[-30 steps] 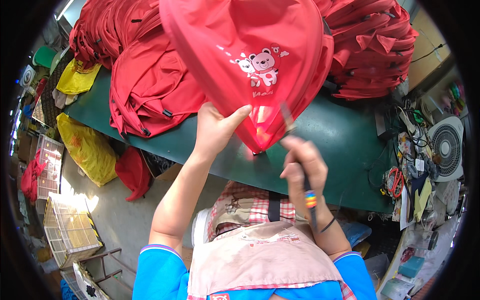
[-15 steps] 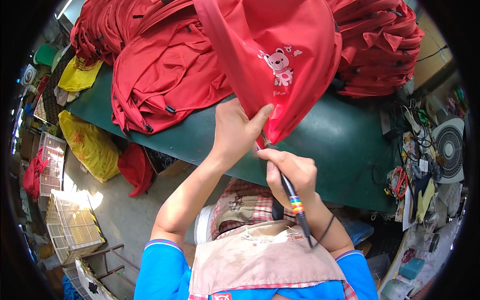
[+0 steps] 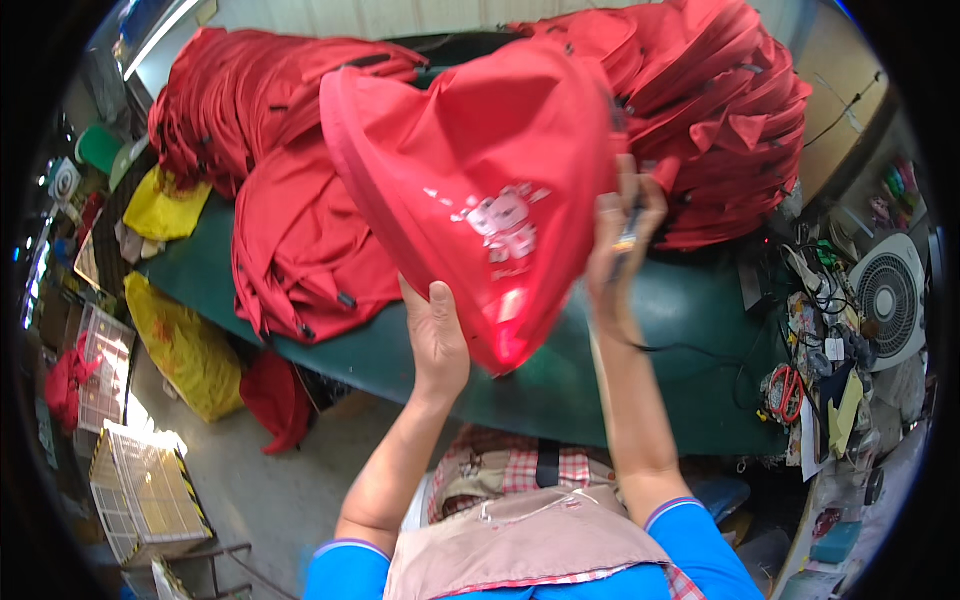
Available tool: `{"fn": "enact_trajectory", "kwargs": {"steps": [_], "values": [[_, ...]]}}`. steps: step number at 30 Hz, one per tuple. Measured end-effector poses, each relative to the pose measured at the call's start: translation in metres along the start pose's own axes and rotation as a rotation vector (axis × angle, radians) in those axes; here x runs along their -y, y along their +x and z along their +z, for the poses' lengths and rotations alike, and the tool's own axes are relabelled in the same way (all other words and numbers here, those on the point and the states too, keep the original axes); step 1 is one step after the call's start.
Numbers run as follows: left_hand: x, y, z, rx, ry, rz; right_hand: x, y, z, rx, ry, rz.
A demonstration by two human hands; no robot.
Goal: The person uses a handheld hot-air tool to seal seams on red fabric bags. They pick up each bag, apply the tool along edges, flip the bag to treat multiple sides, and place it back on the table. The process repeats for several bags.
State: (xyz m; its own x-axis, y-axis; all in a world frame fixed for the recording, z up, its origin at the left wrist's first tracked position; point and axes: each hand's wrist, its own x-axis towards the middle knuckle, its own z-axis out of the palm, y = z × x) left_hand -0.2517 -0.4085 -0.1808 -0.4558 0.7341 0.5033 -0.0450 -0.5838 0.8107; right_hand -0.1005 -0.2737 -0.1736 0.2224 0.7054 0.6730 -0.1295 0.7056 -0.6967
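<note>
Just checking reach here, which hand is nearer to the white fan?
Right. The right hand is at the right edge of the red fabric piece, left of the fan; the left hand is farther off, by the piece's lower left edge.

Person's left hand [image 3: 438, 340] at lower-left edge of red cloth [image 3: 450, 170]; right hand [image 3: 612, 260], gripping corded tool [image 3: 626, 242], at right edge.

Right hand [image 3: 622, 225]: motion-blurred; contact with the red fabric cover [image 3: 440, 170] unclear.
Corded pen-shaped tool [image 3: 626, 242]: mostly hidden in that hand.
Left hand [image 3: 438, 345]: some fingers hidden.
Bear print [image 3: 503, 222]: smeared.
Blue sleeves [image 3: 700, 550]: cut off at lower edge.
</note>
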Motion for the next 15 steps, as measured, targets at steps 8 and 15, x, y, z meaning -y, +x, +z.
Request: {"fn": "enact_trajectory", "kwargs": {"steps": [8,15], "values": [[-0.038,0.118,0.044,-0.271,0.488,0.327,0.091,-0.001,0.063,0.324,0.723,-0.044],[0.066,0.286,0.191,0.099,0.438,0.595,0.059,0.007,-0.004,0.161,0.508,-0.117]]}}
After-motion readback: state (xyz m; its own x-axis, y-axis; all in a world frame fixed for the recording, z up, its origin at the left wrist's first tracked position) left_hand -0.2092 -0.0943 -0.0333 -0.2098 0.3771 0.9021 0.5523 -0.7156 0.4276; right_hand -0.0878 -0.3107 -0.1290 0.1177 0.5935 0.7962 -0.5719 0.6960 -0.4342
